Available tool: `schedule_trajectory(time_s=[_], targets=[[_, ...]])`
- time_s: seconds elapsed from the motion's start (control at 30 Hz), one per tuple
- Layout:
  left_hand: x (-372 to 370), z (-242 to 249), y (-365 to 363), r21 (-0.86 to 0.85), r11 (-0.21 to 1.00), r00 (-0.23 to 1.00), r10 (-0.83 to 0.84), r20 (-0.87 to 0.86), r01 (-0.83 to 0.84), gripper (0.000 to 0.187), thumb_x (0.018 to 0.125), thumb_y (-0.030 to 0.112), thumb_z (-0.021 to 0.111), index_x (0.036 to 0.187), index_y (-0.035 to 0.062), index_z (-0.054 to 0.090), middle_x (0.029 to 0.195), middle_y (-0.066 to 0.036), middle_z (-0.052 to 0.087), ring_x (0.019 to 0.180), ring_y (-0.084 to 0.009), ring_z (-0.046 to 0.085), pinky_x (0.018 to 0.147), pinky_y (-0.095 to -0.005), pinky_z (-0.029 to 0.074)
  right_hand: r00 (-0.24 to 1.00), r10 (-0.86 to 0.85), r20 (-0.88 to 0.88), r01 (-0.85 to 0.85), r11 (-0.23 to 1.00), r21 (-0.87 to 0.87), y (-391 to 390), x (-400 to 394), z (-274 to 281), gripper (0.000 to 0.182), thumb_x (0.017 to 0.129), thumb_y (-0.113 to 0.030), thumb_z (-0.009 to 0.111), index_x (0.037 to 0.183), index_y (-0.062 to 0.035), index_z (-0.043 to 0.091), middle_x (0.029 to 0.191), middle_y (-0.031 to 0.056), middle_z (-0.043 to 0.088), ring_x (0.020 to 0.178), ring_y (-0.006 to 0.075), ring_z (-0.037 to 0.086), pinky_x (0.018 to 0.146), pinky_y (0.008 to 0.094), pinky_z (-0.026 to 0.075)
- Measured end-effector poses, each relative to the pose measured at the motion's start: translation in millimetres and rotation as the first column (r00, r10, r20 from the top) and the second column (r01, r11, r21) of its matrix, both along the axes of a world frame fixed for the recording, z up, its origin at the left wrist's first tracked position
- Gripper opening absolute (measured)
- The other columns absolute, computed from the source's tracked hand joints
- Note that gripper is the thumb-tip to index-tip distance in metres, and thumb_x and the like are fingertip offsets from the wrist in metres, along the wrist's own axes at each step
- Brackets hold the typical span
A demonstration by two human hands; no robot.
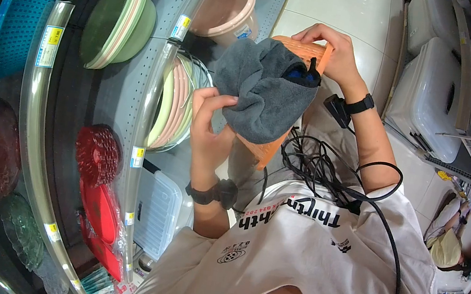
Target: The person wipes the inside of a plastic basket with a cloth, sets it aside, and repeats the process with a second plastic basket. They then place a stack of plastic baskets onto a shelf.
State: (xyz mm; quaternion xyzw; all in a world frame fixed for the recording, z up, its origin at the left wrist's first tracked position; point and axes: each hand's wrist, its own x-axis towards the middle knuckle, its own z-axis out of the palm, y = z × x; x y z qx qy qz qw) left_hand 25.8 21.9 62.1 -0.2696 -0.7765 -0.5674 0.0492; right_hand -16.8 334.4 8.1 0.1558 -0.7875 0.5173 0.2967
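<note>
A dark grey cloth [260, 96], soft and towel-like, lies bunched over an orange plastic basket [306, 50] with a woven texture. Some black and blue material [299, 76] shows in a fold of the cloth. My right hand [330, 49] grips the basket's far right edge, its fingers bent over the rim. On the near left side, my left hand [212, 122] has its fingers curled onto the cloth, gripping its edge; the thumb is mostly hidden. Beneath the basket, a tangle of black cable [312, 161] hangs in front of my shirt.
Shelves on the left carry a green basin stack [117, 25], a blue colander [21, 21], red trays [98, 206] and a pink bucket [227, 10]. Clear lidded boxes [428, 102] stand along the right. Another person [448, 237] is at the far right. Pale floor tiles [339, 8] lie ahead.
</note>
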Motion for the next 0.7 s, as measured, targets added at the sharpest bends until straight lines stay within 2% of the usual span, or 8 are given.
schedule_trajectory(time_s=[0.23,0.3,0.7], targets=[[0.6,0.1,0.2,0.003,1.0,1.0,0.001,0.005,-0.001,0.045,0.07,-0.01,0.077,0.111,0.0058,0.066,0.11,-0.008,0.049,0.105,-0.0233,0.054,0.098,-0.0303,0.043,1.0,0.005,-0.004,-0.005,1.0,0.0,1.1,-0.2,-3.0,0.018,0.081,-0.008,0.082,0.089,-0.0025,0.067,0.093,0.0081,0.079,0.09,0.0197,0.077,0.082,0.0306,0.061],[0.5,0.3,0.3,0.004,1.0,1.0,-0.001,-0.003,0.001,0.045,0.07,-0.01,0.077,0.111,0.0057,0.066,0.11,-0.008,0.049,0.105,-0.0233,0.054,0.098,-0.0305,0.043,0.999,0.019,0.043,-0.018,1.0,-0.021,2.7,-0.9,-6.2,0.026,0.076,-0.012,0.087,0.089,-0.0056,0.065,0.096,0.0097,0.077,0.096,0.0218,0.076,0.089,0.0362,0.061],[1.1,-1.0,-1.1,0.003,1.0,1.0,0.002,0.0,-0.002,0.044,0.07,-0.009,0.078,0.111,0.0052,0.066,0.111,-0.009,0.049,0.108,-0.0237,0.055,0.1,-0.0306,0.043,0.998,0.011,0.064,-0.008,0.999,-0.043,3.9,-2.1,-9.8,0.027,0.078,-0.017,0.088,0.089,-0.0064,0.065,0.096,0.0088,0.078,0.093,0.02,0.076,0.088,0.0344,0.06]])
